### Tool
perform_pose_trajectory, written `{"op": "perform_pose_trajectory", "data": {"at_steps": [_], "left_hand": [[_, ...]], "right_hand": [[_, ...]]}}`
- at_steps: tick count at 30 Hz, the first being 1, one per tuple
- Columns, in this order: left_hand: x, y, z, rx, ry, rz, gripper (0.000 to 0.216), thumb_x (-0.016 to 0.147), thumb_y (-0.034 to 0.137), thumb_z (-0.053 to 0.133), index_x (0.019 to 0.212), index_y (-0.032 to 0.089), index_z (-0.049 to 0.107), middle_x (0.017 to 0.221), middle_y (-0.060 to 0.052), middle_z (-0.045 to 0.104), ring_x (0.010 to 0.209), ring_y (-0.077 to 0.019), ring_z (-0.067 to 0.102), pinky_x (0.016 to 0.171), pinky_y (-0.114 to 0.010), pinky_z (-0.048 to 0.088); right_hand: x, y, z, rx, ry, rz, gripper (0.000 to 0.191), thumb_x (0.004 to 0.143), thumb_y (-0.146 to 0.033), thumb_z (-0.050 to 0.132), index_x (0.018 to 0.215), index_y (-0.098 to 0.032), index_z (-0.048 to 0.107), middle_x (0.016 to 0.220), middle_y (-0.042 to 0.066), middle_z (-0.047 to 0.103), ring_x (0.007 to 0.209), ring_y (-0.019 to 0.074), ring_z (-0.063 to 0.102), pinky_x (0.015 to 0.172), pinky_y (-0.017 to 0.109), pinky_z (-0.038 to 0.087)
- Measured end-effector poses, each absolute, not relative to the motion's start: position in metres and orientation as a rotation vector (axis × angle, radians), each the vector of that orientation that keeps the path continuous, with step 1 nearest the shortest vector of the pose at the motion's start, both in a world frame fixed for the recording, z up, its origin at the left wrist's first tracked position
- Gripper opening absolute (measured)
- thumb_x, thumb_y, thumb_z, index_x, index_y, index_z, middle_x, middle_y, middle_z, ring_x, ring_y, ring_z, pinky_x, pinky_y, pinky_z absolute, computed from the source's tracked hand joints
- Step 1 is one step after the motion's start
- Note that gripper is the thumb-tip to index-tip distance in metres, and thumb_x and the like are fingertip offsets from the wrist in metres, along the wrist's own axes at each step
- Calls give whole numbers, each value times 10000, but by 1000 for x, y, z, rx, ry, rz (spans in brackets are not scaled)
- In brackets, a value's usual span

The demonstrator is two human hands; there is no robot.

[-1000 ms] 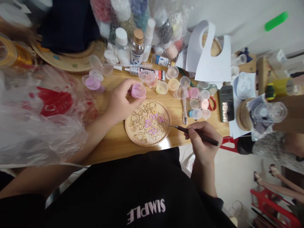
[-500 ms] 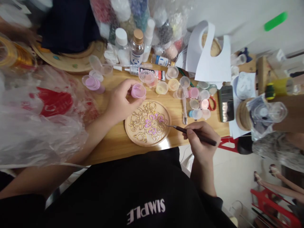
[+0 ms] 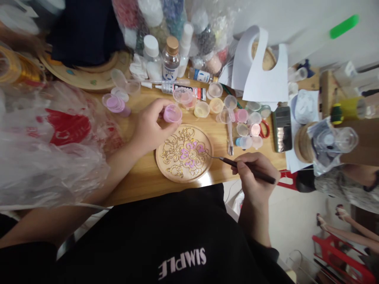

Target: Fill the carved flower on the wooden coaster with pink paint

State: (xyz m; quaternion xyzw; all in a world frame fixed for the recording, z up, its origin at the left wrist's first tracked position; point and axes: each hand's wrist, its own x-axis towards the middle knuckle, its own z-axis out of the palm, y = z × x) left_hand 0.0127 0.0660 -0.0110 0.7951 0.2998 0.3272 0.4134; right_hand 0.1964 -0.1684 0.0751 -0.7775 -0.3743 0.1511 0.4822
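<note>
A round wooden disc with gold outlines and purple-filled petals lies on the wooden table near its front edge. My left hand is closed round a small pot of purple paint just above the disc. My right hand pinches a thin dark paintbrush; its tip rests on the right side of the disc's pattern.
Several small paint pots cluster right of the disc, with a phone beyond. Bottles, a glue tube and plastic bags stand behind. A crumpled clear bag fills the left. Another person sits at right.
The brush tip has shifted slightly over the right side of the disc, and my right hand moved a little right. My left hand and the purple pot stayed still.
</note>
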Motion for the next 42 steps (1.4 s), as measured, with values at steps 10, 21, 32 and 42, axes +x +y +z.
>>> {"op": "perform_pose_trajectory", "data": {"at_steps": [10, 21, 32, 42], "left_hand": [[13, 68, -18, 2069, 722, 909, 249, 909, 287, 766, 1144, 258, 687, 1130, -13, 831, 970, -207, 777, 876, -368, 678], [14, 67, -16, 2041, 754, 899, 213, 876, 270, 777, 1075, 262, 702, 1043, -16, 821, 913, -225, 757, 837, -370, 682], [14, 66, -18, 2055, 781, 886, 233, 841, 235, 804, 1056, 262, 719, 1050, -24, 831, 902, -232, 765, 852, -370, 679], [15, 67, -18, 2137, 625, 1125, 198, 943, 180, 747, 1116, 273, 719, 1062, -9, 832, 941, -237, 785, 826, -412, 701]], "right_hand": [[196, -165, 74, -1895, -915, 380, 102, 824, -224, 734, 724, -239, 729, 608, -42, 712, 476, 133, 638, 454, 257, 505], [197, -170, 76, -1875, -947, 382, 108, 856, -233, 741, 749, -244, 740, 633, -32, 724, 495, 152, 664, 478, 271, 522], [197, -166, 67, -1725, -601, 447, 105, 792, -200, 746, 694, -235, 736, 571, -36, 660, 433, 139, 588, 426, 262, 452], [175, -116, 73, -1488, -759, 387, 150, 922, -263, 765, 776, -244, 740, 596, -41, 700, 455, 147, 654, 443, 254, 492]]}}
